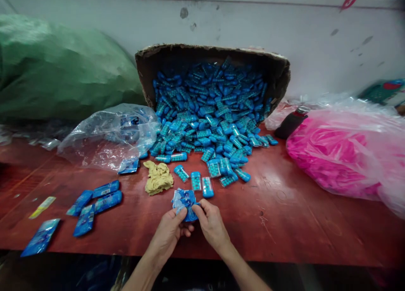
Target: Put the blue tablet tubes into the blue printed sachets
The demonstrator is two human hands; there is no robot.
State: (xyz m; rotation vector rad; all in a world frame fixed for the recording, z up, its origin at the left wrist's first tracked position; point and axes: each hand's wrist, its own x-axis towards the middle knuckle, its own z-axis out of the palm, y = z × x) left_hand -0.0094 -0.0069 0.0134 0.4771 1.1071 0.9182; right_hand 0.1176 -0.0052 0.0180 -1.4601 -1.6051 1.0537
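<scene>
Near the table's front edge, my left hand point(172, 229) and my right hand point(212, 223) both pinch a blue printed packet point(185, 198), thumbs on top. Part of the packet is hidden by the fingers. Just beyond it lie a few clear bottles with blue caps and turquoise beads, among them an upright-lying bottle point(195, 181) and a tilted bottle point(207, 187). A crumpled yellow cloth point(158, 178) rests to the left of these. Behind them a heap of the same bottles point(215, 113) spills from a cardboard box point(142, 77) lying on its side.
Several filled blue packets point(107, 201) lie at the left on the red table point(284, 223). A clear plastic bag point(95, 134) stands left of the heap. A green sack point(63, 71) fills the back left. On the right are a pink-filled bag point(335, 156) and a dark object point(291, 123).
</scene>
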